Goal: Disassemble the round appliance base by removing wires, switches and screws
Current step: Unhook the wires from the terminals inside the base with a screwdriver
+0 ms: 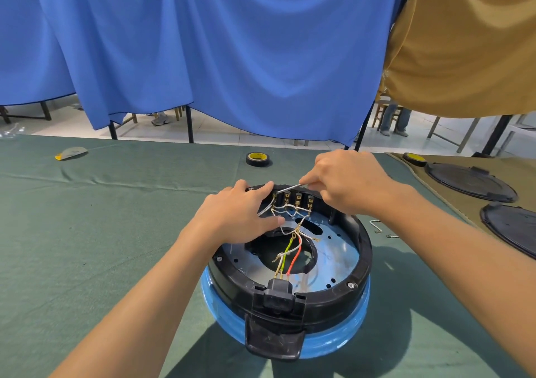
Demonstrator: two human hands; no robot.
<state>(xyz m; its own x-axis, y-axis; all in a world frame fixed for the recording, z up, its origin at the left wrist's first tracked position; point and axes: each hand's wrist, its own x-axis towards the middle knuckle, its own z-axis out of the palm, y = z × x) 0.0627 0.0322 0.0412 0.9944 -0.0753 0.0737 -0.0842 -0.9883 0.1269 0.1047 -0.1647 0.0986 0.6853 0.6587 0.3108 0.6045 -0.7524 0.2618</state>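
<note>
A single view, taken from the person's head, looks forward and steeply down over both forearms. It sits close above the round appliance base (290, 261), which fills the lower middle of the frame, its near edge almost under the camera. The left hand (240, 212) and right hand (345, 183) meet at the far rim of the base, near the frame's centre. The wide lens bends straight lines: the table (87, 232) edge beyond the base curves, and the blue curtain (217, 43) hanging behind the base fills the upper half. To the right of the base the frame reaches a tan cloth (464, 43) and black lids (470, 181). No second view is given, so nothing is shared.
</note>
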